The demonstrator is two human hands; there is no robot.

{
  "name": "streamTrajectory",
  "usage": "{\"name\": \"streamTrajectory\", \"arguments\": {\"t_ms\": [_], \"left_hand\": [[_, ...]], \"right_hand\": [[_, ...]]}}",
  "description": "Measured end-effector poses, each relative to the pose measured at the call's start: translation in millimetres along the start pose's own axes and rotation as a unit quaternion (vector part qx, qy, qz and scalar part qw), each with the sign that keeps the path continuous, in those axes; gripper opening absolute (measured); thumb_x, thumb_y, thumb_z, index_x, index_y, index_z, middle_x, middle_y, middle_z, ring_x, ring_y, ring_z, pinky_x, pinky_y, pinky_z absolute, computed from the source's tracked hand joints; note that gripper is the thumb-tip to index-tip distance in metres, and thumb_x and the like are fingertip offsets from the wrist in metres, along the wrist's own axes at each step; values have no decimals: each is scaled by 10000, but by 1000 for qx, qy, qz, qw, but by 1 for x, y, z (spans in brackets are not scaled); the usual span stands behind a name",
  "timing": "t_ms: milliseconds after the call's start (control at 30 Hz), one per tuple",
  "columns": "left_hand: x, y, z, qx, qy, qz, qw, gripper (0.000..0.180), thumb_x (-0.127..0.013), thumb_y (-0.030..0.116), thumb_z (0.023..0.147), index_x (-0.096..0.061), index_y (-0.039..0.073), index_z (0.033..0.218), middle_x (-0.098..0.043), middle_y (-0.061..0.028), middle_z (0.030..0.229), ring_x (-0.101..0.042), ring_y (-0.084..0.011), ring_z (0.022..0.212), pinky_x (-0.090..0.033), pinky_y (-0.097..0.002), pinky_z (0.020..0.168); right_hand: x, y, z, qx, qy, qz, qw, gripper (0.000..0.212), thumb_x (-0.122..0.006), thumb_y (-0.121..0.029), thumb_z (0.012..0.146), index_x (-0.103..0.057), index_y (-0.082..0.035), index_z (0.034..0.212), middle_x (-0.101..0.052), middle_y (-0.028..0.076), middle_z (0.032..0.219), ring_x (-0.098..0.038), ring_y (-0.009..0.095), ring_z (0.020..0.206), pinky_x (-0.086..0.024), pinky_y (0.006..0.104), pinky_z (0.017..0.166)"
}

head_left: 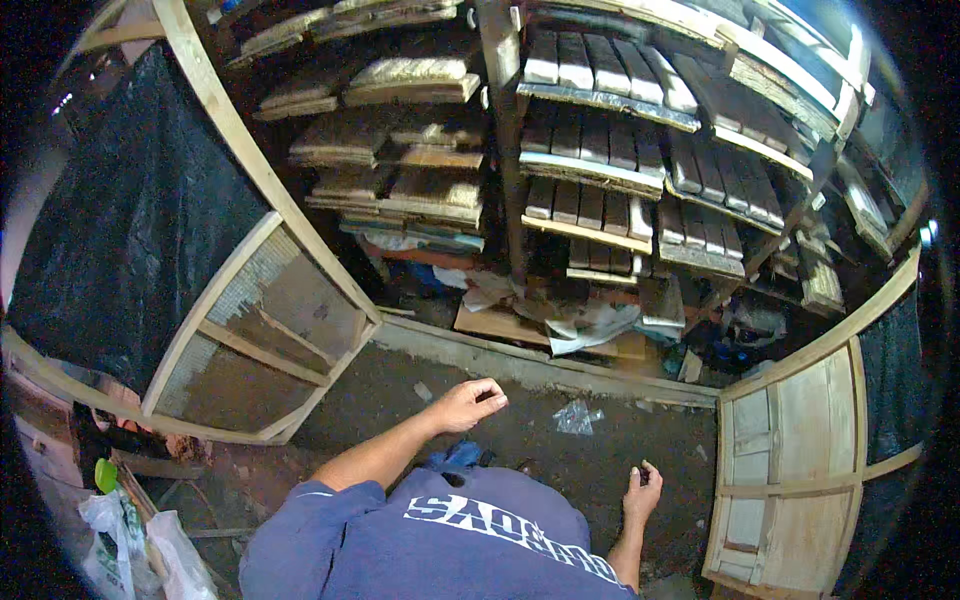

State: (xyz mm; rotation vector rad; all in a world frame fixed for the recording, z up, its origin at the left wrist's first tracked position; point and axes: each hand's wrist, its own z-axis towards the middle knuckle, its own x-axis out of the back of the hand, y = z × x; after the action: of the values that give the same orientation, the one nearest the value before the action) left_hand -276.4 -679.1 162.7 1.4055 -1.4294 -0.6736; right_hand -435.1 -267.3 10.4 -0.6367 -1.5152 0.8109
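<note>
Held the left hand [465, 406] out in front, with fingers curled loosely toward the thumb and nothing visible in them; could not tell about contact at the tips. Hung the right hand [642, 493] beside the body, with fingers bent and partly open, apparently empty too. Faced pale-ended blocks [574, 74] set in rows on a wooden rack [505, 150], ahead of both sets of fingers and well apart from them. Spotted a clear plastic scrap [577, 418] on the dark floor [665, 430], below and between the fingers — judged likely to slide underfoot, so best stepped around. Stood with a dark-covered door [130, 210] left of the left fingers and a pale wooden door [805, 430] right of the right fingers. Judged best to approach squarely, to draw both elbows in from the doors, and to open the fingers wider only near a block — supporting both ends rather than pinching one.
</note>
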Motion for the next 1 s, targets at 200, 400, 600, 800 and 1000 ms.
{"name": "streamTrajectory", "arguments": {"t_ms": [200, 400, 600, 800, 1000], "left_hand": [[1, 7, 46, -100, 18, 51, 994, 276, -600, 327, 1006, -645, 54, 1018, -661, -27, 883, -576, -122, 826, -485, -311, 759], [50, -32, 53, -50, 43, -19, 998, 235, -605, 271, 1007, -637, 39, 1029, -660, -25, 898, -566, -97, 831, -479, -284, 758], [141, -111, 75, -35, 42, -94, 994, 247, -611, 280, 1006, -631, 36, 1039, -642, -14, 927, -554, -95, 845, -475, -291, 744], [257, -168, 86, 6, 44, -93, 995, 217, -612, 258, 1007, -640, 54, 1077, -628, 3, 932, -554, -99, 858, -484, -294, 794], [328, -230, 71, 45, 103, -98, 989, 191, -604, 231, 1010, -637, 45, 1041, -604, 21, 910, -515, -81, 828, -453, -272, 759]], "right_hand": [[-40, 16, 68, -46, -66, 78, 994, 313, -680, -166, 912, -651, 19, 1162, -657, 137, 1125, -633, 246, 1002, -493, 373, 935], [-103, -59, 87, -154, -220, 180, 946, 331, -659, -184, 965, -618, -32, 1256, -643, 39, 1094, -600, 125, 911, -498, 249, 639], [-205, -162, 95, -206, -283, 253, 902, 319, -641, -193, 983, -597, -39, 1258, -647, 38, 1020, -650, 124, 870, -536, 269, 653], [-343, -264, 81, -323, -343, 413, 779, 134, -580, -204, 1003, -511, -90, 998, -461, -1, 822, -463, 138, 746, -412, 313, 688], [-513, -299, 98, -327, -451, 436, 707, 268, -548, -339, 1016, -456, -183, 819, -459, -40, 776, -467, 127, 791, -392, 373, 826]]}}
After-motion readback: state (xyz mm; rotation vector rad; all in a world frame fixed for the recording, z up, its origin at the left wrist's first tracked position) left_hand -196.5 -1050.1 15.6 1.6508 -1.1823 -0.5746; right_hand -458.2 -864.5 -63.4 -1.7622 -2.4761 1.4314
